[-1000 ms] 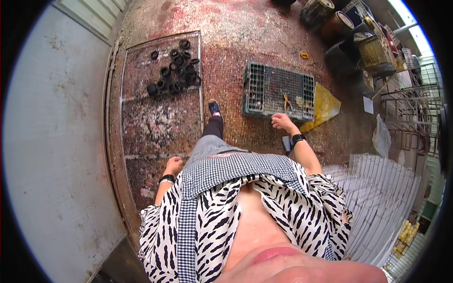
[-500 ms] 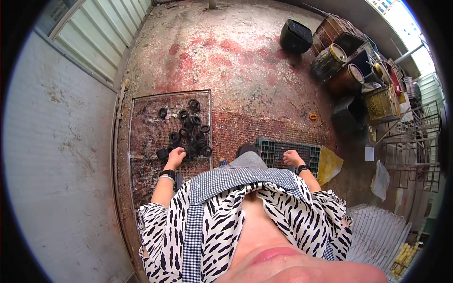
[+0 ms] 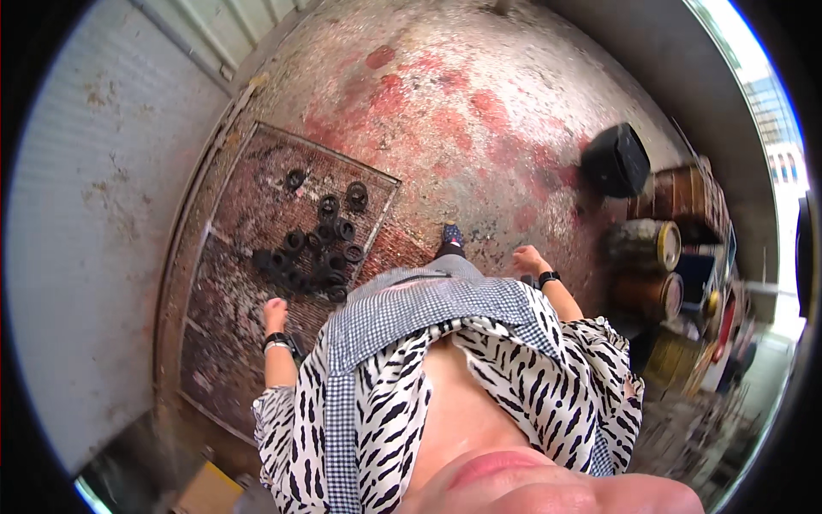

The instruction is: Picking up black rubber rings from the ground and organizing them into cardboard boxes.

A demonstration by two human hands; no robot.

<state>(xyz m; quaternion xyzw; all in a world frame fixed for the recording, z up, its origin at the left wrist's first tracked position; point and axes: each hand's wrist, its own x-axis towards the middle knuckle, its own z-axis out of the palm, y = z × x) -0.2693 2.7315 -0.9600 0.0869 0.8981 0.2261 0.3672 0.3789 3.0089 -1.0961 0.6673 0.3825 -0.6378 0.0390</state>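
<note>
My left hand [image 3: 274, 313] hangs at my left side, its fingers curled and nothing showing in them. Beyond it, several black rings [image 3: 317, 236], like small tyres or rubber rings, lie heaped on a framed mesh panel [image 3: 231, 283] on the floor; the hand does not touch them. On the right, my right hand [image 3: 529, 259] is held over the stained floor with its fingers loosely closed, and I see nothing in it. Dark bands circle both wrists.
A black bin [image 3: 618, 161] stands at the right, near stained drums [image 3: 646, 244] and a rusty crate [image 3: 681, 201]. A grey wall panel [image 3: 111, 214] runs along the left. My dark patterned shoe [image 3: 451, 233] is on the floor ahead. Racks at lower right are blurred.
My view has turned and moved, so the mesh panel now sits slanted and the green crate is out of sight. My left hand has come away from the rings; one shoe now shows ahead.
</note>
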